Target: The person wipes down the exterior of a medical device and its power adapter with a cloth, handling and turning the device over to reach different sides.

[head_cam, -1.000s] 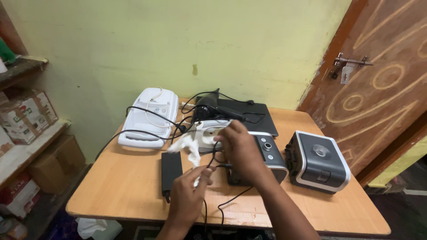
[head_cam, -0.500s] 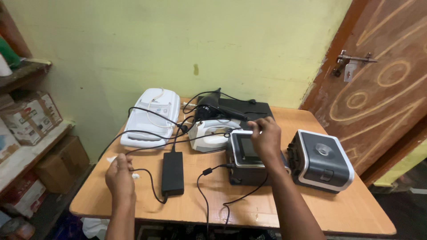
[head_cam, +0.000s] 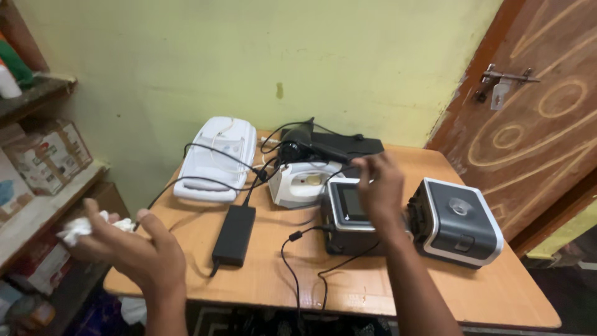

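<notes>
My left hand (head_cam: 127, 249) is raised off the table's left edge, palm open, with a crumpled white tissue (head_cam: 78, 228) pinched at its fingertips. My right hand (head_cam: 380, 186) hovers with loose fingers over the right side of a black and silver device with a screen (head_cam: 346, 214), just above or touching it; blur hides which. A black cable (head_cam: 297, 274) runs from that device over the table's front edge. A black power adapter (head_cam: 234, 234) lies to the left of it on the wooden table (head_cam: 435, 292).
A second black and grey device (head_cam: 457, 221) sits at the right. Behind stand a white iron (head_cam: 300, 183), a black hair dryer (head_cam: 298, 143), a flat black device (head_cam: 348, 146) and a white machine (head_cam: 214, 158). Shelves with boxes (head_cam: 37, 162) stand left, a wooden door (head_cam: 535, 106) right.
My left hand has lifted off the table and swung out past its left edge with the tissue. My right hand shifted slightly along the screened device's top.
</notes>
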